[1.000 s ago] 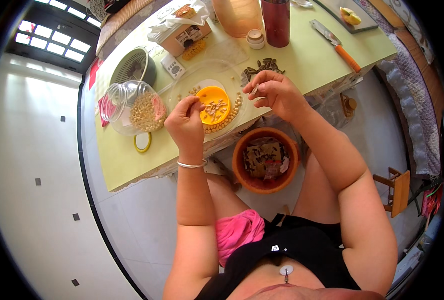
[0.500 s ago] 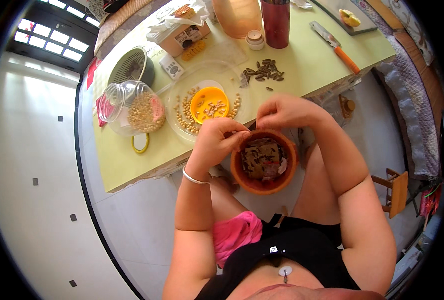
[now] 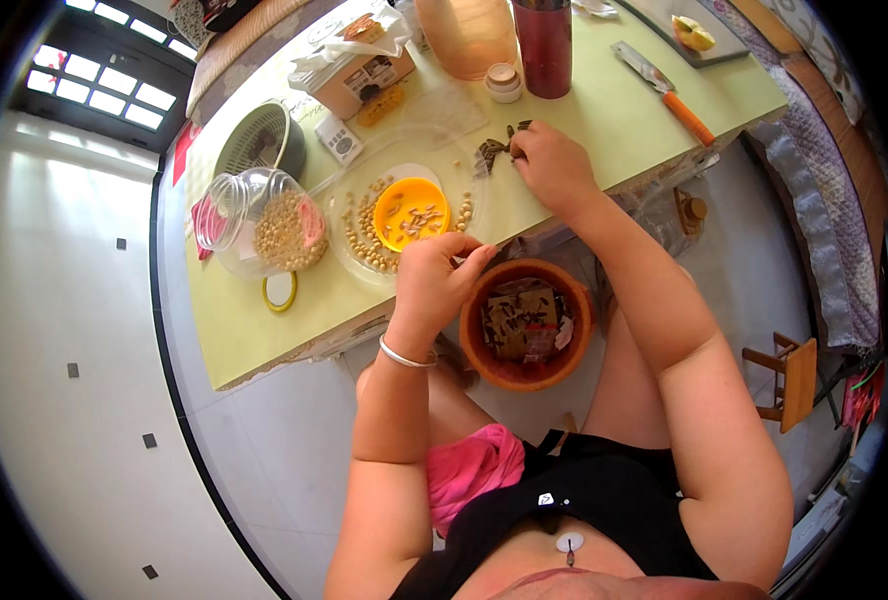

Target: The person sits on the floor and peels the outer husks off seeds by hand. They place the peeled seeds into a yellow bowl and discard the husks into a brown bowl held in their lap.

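Right hand (image 3: 552, 170) is down at the dark seeds (image 3: 491, 153), roughly 2 o'clock from the yellow dish (image 3: 383, 232), fingers curled and bunched, though I honestly can't tell if they're pinching one. Left hand (image 3: 438, 284) hangs around 10 o'clock off the orange-brown bin (image 3: 472, 335), thumb and forefinger close, can't tell if anything's between them. Pale kernels (image 3: 422, 220) sit in the dish, with a clear jar (image 3: 242, 235) of round beans over at its 9 o'clock.
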The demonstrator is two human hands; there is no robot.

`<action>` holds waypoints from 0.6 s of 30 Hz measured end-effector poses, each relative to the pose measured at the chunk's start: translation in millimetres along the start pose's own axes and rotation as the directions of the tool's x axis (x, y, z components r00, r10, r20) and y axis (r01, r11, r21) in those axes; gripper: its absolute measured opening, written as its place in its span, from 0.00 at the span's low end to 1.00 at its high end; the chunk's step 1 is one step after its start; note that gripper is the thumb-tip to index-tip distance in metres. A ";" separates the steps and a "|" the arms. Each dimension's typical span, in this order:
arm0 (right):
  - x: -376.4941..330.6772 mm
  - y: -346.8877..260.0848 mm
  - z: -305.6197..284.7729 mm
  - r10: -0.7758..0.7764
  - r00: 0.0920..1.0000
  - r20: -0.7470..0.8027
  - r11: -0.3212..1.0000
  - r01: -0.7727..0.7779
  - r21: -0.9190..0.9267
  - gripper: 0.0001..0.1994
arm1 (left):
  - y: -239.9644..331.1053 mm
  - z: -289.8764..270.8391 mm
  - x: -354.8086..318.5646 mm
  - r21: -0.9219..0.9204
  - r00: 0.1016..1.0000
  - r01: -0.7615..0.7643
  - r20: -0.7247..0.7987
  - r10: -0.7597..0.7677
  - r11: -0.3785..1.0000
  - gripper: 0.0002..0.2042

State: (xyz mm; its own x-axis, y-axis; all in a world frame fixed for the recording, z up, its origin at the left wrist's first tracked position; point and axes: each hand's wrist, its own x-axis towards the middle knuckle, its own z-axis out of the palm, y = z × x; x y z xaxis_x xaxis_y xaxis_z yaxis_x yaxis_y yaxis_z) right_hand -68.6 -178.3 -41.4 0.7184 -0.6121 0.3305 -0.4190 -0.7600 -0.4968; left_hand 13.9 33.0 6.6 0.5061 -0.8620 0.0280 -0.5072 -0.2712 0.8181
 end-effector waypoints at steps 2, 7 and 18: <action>-1.2 -7.3 -3.4 0.012 0.998 -0.059 0.998 -0.009 0.056 0.04 | 1.6 1.0 -0.3 -0.062 0.998 -0.027 -0.055 0.024 0.998 0.08; -4.1 -12.8 -12.0 0.080 0.994 -0.072 0.968 -0.060 0.244 0.04 | -0.3 6.9 3.3 -0.193 0.981 -0.083 -0.189 0.046 0.978 0.05; -32.6 -33.8 -19.9 -0.013 0.898 0.440 0.323 -0.412 0.852 0.07 | -5.8 17.2 13.5 0.058 0.851 -0.346 -0.400 0.340 0.936 0.07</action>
State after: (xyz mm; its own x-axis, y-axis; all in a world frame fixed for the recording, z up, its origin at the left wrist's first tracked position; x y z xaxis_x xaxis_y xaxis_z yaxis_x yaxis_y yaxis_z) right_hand -88.9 -137.0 -19.5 0.8948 -0.4437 -0.0495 0.0415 0.1931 -0.9803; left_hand 11.7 15.6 -7.7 0.5379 -0.6543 0.5316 -0.6908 0.0194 0.7228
